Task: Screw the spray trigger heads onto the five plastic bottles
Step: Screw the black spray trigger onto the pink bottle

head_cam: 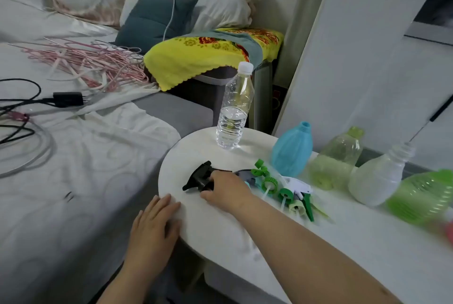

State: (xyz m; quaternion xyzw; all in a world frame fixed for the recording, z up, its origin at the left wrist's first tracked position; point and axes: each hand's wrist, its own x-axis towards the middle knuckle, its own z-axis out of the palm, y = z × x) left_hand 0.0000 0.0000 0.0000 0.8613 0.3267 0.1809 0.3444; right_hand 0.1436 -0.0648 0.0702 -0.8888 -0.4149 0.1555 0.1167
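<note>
A black spray trigger head (199, 176) lies on the white table (220, 225), and my right hand (226, 191) closes its fingers around it. Beside it lies a heap of green and white trigger heads (282, 187). Along the table's right side stand open bottles: a blue one (292, 150), a pale yellow-green one (335, 159), a clear white one (378, 177) and a bright green one (424, 197). My left hand (153, 226) rests flat on the table's near edge, holding nothing.
A capped clear water bottle (234, 107) stands at the table's far edge. A bed (73, 156) to the left carries black cables (22, 105) and pink hangers (98, 63). A yellow flowered cloth (208, 53) covers a stand behind. A white panel (355, 46) leans at right.
</note>
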